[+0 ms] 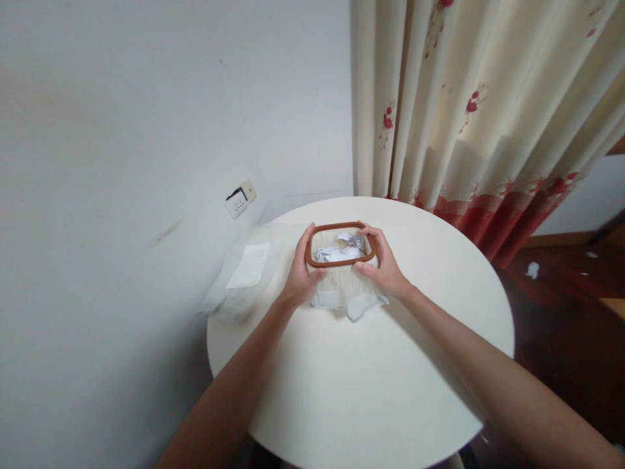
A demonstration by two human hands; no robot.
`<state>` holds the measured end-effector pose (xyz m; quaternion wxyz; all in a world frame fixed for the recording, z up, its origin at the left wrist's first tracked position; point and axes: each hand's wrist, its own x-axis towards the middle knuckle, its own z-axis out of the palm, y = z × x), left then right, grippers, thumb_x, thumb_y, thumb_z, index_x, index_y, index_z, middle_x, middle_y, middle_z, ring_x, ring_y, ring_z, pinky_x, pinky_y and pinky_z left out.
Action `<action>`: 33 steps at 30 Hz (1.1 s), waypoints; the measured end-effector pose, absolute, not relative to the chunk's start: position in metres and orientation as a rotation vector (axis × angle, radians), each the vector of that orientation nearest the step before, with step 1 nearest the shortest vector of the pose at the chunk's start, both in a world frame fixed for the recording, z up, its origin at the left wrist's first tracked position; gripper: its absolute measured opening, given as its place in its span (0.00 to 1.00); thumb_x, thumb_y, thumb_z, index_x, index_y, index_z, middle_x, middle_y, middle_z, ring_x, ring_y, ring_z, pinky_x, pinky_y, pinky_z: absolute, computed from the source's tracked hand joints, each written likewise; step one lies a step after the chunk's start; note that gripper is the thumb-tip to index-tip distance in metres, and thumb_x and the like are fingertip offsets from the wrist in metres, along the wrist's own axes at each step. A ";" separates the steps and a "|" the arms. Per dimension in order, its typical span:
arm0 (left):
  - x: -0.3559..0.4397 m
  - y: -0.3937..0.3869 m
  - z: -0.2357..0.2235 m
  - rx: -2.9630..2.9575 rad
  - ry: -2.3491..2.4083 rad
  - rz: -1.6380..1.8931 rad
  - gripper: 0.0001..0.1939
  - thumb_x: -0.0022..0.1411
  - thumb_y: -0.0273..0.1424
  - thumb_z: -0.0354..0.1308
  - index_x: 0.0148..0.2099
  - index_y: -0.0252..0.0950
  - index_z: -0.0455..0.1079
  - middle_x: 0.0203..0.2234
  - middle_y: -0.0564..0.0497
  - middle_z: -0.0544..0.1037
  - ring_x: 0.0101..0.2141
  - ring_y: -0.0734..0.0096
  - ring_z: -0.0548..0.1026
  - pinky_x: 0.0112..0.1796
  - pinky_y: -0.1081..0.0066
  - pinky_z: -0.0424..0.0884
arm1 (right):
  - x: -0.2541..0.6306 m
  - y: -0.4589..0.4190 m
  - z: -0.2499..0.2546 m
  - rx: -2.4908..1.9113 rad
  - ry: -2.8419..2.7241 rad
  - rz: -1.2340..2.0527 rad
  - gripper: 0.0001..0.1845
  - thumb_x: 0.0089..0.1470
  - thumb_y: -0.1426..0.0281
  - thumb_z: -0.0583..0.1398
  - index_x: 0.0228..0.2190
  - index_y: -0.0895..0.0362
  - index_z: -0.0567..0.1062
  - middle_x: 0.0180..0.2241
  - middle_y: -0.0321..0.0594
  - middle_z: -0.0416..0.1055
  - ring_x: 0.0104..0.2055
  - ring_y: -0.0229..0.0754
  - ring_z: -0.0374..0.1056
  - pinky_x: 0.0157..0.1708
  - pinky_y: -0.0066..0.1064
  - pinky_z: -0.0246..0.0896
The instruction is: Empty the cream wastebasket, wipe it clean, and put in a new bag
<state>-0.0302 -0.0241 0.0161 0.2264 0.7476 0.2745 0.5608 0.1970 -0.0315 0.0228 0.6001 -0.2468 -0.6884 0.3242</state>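
Observation:
A small bin with a brown oval rim (342, 227) stands on the round white table (361, 378). A thin white plastic liner (349, 298) hangs over its sides under the rim. Crumpled silvery-white waste (342, 251) lies inside. My left hand (300, 273) grips the rim's left side, fingers curled over it and thumb at the front. On the right side my right hand (383, 264) holds the rim the same way.
A clear plastic pack with a white sheet (244, 270) lies at the table's left edge against the white wall. A wall socket (240, 198) sits just above it. A cream curtain with red flowers (478, 111) hangs behind. Dark wooden floor (561, 286) lies to the right.

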 end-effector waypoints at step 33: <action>-0.024 -0.034 0.036 2.155 0.684 1.683 0.42 0.59 0.60 0.60 0.67 0.42 0.61 0.72 0.37 0.57 0.72 0.43 0.54 0.70 0.41 0.50 | 0.202 -0.043 0.034 -0.569 -1.631 0.510 0.34 0.47 0.46 0.71 0.50 0.45 0.70 0.72 0.42 0.51 0.75 0.60 0.43 0.71 0.62 0.42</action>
